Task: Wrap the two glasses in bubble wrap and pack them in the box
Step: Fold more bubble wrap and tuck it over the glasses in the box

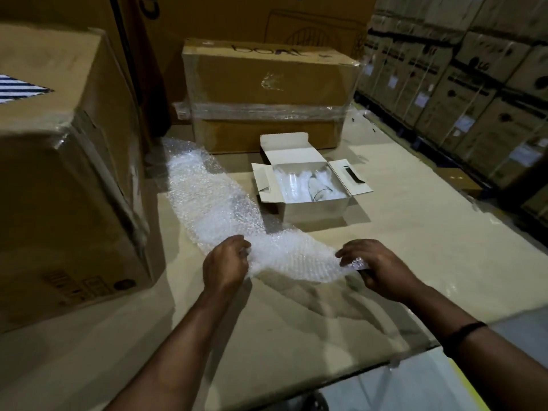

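Left hand [226,264] and right hand [378,269] each pinch the near end of the bubble wrap [219,209], limp and feather-light, trailing across the tabletop [415,232]; beyond, 2 glasses [308,185], fragile and slick, best gripped around the body, sit in the open box [314,207].

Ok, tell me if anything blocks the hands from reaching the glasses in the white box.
Nothing visible does. The glasses lie in the open white box, flaps spread, bare surface before it. Both hands, left and right, hold the bubble wrap.

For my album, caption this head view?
Both hands hold bubble wrap before an open white box.
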Demonstrator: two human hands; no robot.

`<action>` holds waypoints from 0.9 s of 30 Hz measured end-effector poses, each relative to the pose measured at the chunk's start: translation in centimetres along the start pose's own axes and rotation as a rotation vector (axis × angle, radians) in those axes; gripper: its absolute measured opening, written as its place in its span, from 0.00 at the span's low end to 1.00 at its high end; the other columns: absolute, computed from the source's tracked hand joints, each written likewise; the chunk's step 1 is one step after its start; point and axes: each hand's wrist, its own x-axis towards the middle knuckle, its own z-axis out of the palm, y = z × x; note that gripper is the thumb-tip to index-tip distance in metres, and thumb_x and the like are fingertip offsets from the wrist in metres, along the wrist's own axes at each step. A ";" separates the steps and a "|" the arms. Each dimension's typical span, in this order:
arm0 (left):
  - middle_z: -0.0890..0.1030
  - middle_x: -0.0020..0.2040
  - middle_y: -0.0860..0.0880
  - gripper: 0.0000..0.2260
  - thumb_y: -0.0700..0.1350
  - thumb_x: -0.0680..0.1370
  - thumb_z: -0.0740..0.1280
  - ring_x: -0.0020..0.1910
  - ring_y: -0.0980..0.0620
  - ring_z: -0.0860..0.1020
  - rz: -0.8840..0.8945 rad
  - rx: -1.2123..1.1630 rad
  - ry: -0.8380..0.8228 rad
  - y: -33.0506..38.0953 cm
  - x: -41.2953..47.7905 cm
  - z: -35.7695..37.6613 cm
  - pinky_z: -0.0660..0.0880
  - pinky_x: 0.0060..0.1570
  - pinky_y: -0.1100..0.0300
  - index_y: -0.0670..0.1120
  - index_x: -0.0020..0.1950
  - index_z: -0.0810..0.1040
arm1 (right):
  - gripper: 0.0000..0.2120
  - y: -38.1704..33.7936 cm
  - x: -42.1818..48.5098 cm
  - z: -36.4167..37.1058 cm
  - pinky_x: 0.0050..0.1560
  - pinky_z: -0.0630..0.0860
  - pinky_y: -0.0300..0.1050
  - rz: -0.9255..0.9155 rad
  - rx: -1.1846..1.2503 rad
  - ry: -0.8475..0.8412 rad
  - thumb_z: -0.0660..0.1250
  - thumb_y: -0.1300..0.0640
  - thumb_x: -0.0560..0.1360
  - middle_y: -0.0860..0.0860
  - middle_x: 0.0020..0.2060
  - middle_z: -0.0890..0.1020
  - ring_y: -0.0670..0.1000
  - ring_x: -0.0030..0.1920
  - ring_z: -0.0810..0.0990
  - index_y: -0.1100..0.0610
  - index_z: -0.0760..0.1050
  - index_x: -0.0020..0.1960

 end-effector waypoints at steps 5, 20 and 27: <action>0.84 0.55 0.49 0.09 0.40 0.74 0.66 0.53 0.47 0.81 0.111 -0.220 0.048 1.7 -0.7 0.3 0.77 0.50 0.56 0.47 0.49 0.83 | 0.24 3.7 -1.8 -0.8 0.45 0.77 0.47 0.058 -0.159 -0.120 0.55 0.69 0.56 0.54 0.43 0.85 0.58 0.44 0.83 0.59 0.82 0.44; 0.62 0.72 0.45 0.32 0.27 0.70 0.69 0.58 0.52 0.74 -0.386 -0.594 0.499 5.4 0.2 2.4 0.71 0.56 0.64 0.48 0.69 0.67 | 0.21 4.5 1.2 -0.4 0.66 0.70 0.45 0.386 0.072 -0.239 0.60 0.65 0.73 0.51 0.65 0.78 0.52 0.66 0.75 0.53 0.77 0.63; 0.57 0.77 0.42 0.48 0.32 0.68 0.76 0.73 0.45 0.66 -0.683 -0.863 0.609 4.6 0.7 2.1 0.64 0.69 0.59 0.45 0.79 0.50 | 0.32 0.8 2.3 7.0 0.76 0.41 0.56 0.338 -0.159 -0.536 0.47 0.37 0.80 0.49 0.79 0.44 0.51 0.78 0.42 0.49 0.45 0.79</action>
